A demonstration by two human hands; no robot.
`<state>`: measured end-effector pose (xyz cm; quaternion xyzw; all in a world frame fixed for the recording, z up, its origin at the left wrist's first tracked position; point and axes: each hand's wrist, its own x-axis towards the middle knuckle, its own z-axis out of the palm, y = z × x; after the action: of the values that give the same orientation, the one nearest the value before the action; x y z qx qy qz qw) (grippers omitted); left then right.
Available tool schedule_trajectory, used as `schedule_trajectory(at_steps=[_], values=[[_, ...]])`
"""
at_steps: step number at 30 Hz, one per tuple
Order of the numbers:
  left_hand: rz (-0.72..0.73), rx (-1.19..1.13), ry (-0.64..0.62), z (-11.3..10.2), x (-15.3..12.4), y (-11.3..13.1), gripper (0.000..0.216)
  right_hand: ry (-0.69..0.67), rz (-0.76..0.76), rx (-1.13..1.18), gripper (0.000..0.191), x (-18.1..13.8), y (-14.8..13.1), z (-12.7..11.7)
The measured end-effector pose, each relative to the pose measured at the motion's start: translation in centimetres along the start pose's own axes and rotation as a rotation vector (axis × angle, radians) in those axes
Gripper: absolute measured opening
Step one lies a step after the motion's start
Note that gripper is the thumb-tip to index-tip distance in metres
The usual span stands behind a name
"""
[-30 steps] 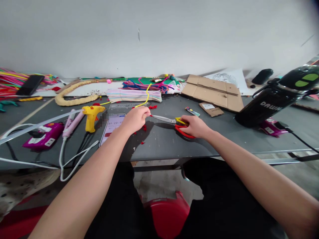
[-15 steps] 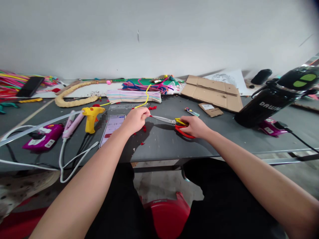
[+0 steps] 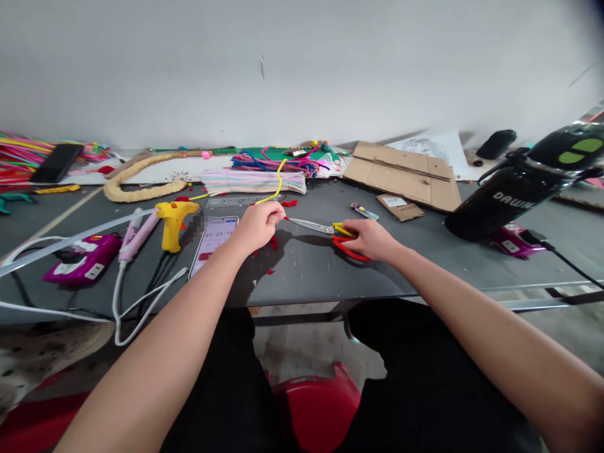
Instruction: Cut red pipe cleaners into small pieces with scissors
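My left hand (image 3: 262, 225) is closed in a pinch on a yellow pipe cleaner (image 3: 279, 181), which rises in a bend behind the fingers. A small red bit shows at the fingertips, beside the tips of the scissors. My right hand (image 3: 370, 240) grips the scissors (image 3: 315, 226) by their orange and yellow handles, with the blades pointing left and looking closed or nearly so. Red scraps (image 3: 274, 243) lie on the table below and behind my left hand. What else the left fingers cover is hidden.
On the left are a phone (image 3: 214, 237) with a timer, a yellow glue gun (image 3: 175, 220), a pink iron-like tool (image 3: 138, 236) and a purple power strip (image 3: 85, 261). Bundled pipe cleaners (image 3: 255, 181) and cardboard (image 3: 401, 176) lie behind. A black bottle (image 3: 500, 195) stands at right.
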<state>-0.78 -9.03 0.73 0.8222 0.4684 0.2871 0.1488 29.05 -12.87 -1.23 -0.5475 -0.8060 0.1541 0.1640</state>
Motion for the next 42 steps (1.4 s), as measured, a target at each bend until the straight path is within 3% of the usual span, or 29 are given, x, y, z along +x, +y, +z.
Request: schedule_trajectory(at_steps=[12,17,27,33,42], values=[[-0.083,-0.062,-0.006,-0.3,-0.1,0.5,0.014,0.044,0.058,0.002,0.034,-0.3,-0.5,-0.1],[-0.191,-0.098,-0.021,-0.4,-0.1,0.5,0.022,0.034,0.054,-0.016,0.035,-0.7,-0.9,-0.1],[-0.297,-0.371,-0.081,0.0,0.2,-0.4,0.027,0.050,0.056,-0.059,0.027,-0.7,-0.8,0.2],[-0.413,-0.608,-0.132,-0.1,0.3,0.3,0.023,0.056,0.064,-0.096,0.026,-0.9,-0.8,0.3],[-0.489,-0.750,-0.197,-0.4,0.3,1.2,0.028,0.072,0.087,-0.116,0.030,-0.9,-1.0,0.5]])
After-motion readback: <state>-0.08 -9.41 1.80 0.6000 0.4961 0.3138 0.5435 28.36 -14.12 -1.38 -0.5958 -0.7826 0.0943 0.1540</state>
